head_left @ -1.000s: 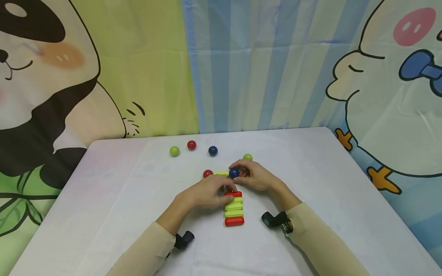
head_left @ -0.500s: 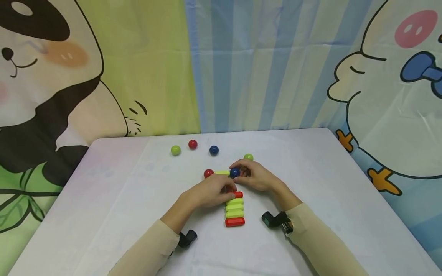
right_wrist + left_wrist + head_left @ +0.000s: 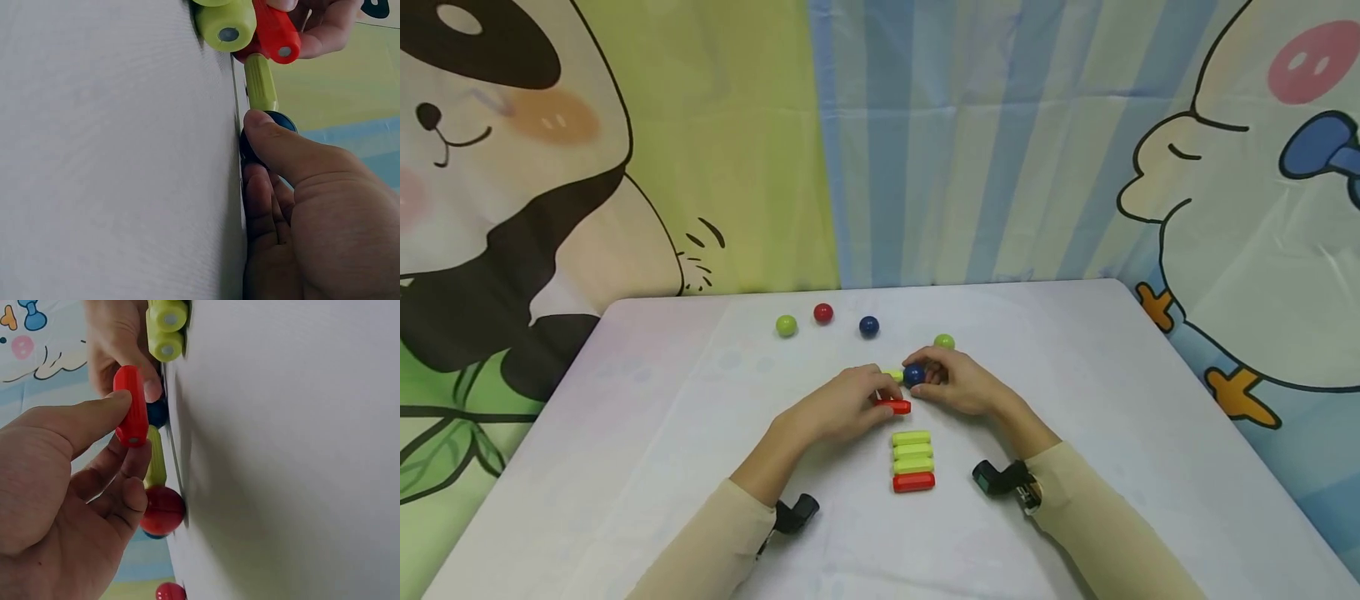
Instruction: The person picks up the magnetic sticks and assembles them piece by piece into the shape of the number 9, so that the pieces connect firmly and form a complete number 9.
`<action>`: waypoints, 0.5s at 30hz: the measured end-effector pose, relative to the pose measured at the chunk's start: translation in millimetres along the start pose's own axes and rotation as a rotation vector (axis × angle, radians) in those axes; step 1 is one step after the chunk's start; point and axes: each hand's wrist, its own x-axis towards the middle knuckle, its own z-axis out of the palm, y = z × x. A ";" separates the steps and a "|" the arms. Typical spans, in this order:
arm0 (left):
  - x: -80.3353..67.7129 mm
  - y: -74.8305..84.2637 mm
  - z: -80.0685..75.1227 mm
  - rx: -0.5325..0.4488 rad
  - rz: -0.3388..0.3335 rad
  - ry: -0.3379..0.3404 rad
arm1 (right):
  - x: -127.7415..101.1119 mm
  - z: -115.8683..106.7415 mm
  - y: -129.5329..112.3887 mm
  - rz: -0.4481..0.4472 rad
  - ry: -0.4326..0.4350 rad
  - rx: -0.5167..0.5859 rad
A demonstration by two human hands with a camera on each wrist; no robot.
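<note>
In the head view my left hand [image 3: 842, 404] pinches a red stick [image 3: 898, 407] with metal tips, raised off the table between thumb and fingers. My right hand [image 3: 958, 383] grips a blue ball [image 3: 913, 375] at the table surface. From that ball a yellow-green stick [image 3: 155, 459] runs to a red ball [image 3: 164, 511], seen in the left wrist view; my left hand hides this red ball from the head camera. Nearer to me lies a row of several yellow-green sticks [image 3: 912, 452], with another red stick [image 3: 913, 482] at its near end.
Toward the back of the white table [image 3: 1075, 350] are a green ball [image 3: 786, 326], a red ball [image 3: 823, 313] and a blue ball [image 3: 868, 327]. Another green ball [image 3: 944, 342] sits just behind my right hand. A printed curtain [image 3: 925, 167] hangs beyond the far edge.
My left hand has taken the red stick from the far end of the row and moved it up and left, toward the joined pieces. My right hand still holds the blue ball.
</note>
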 end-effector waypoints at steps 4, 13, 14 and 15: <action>-7.3 -5.6 -1.9 -0.023 -0.021 0.031 | 0.0 -0.5 -1.4 -0.016 0.002 0.006; -20.1 -14.1 -5.6 -0.084 -0.067 0.062 | -0.1 -0.5 -0.2 -0.018 0.000 0.014; -21.0 -15.1 -5.7 -0.085 -0.065 0.060 | -0.4 -0.6 0.2 -0.018 0.001 0.016; -21.9 -16.2 -5.9 -0.084 -0.065 0.059 | -0.7 -0.6 0.6 -0.018 0.002 0.017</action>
